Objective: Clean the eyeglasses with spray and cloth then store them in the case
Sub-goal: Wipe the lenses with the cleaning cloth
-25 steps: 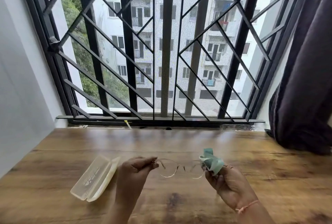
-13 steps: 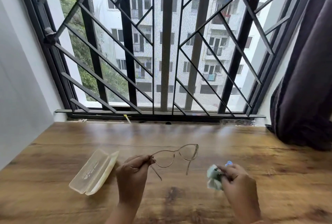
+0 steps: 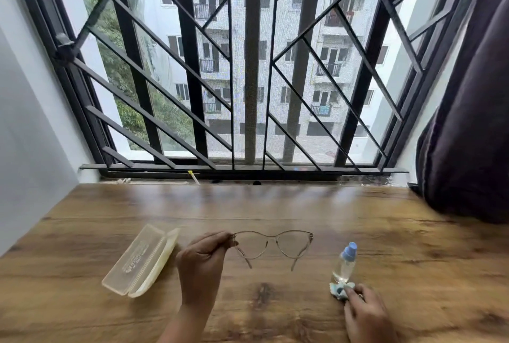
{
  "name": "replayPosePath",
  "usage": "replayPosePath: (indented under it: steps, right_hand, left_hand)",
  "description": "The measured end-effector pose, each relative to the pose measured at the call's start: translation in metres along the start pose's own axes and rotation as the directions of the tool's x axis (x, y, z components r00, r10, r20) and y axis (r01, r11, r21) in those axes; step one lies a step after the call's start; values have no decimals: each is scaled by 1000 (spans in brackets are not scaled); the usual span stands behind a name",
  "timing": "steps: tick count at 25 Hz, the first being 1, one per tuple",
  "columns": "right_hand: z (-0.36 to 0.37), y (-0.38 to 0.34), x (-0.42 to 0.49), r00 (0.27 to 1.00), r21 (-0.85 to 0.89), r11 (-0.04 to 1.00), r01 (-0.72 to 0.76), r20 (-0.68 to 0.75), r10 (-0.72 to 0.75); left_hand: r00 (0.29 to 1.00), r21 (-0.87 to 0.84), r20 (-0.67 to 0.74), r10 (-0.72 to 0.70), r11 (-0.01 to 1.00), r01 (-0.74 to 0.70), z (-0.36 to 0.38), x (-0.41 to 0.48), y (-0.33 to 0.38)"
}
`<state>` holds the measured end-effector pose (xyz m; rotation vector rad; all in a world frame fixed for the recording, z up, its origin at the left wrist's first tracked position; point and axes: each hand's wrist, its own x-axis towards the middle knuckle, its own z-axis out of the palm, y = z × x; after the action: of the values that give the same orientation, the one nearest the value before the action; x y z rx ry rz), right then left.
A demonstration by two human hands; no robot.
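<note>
The person's left hand (image 3: 202,265) pinched one hinge corner of the thin, clear-rimmed eyeglasses (image 3: 274,245), holding them open above the brown wood-grain tabletop (image 3: 275,205), temples pointing toward the wearer. The right hand (image 3: 363,312) rested near the table's front edge, fingertips pressing a crumpled pale-green cloth (image 3: 340,289) against the wood; whether they gripped it could not be told. Just behind the cloth stood a small clear spray bottle with a blue cap (image 3: 345,263). A translucent cream plastic case (image 3: 141,260) lay open left of the left hand. Bare wood stretched back to the black window grille (image 3: 248,67); a dark curtain (image 3: 468,122) draped onto the right corner.
</note>
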<state>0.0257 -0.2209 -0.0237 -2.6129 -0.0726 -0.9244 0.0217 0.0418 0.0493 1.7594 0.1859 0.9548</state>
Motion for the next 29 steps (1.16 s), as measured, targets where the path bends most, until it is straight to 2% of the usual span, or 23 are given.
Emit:
replayPosePath:
  steps: [5, 12, 25, 27, 29]
  right_hand:
    - [9, 1, -6, 995, 18, 995, -97, 14, 97]
    - [9, -1, -4, 970, -126, 973, -192, 127, 207]
    - [-1, -3, -3, 958, -143, 962, -232, 138, 251]
    - [-6, -6, -2, 970, -145, 966, -216, 80, 229]
    - [-13, -12, 4, 986, -106, 981, -164, -37, 161]
  left_hand:
    - [1000, -5, 9, 29, 1000, -29, 1, 1, -2]
    - [1000, -28, 8, 21, 999, -21, 0, 1, -7]
    - [1000, -28, 13, -1, 1000, 1, 1, 2, -17]
    - [1000, -28, 20, -13, 1000, 13, 2, 2, -19]
    - [1000, -28, 19, -16, 999, 16, 2, 2, -18]
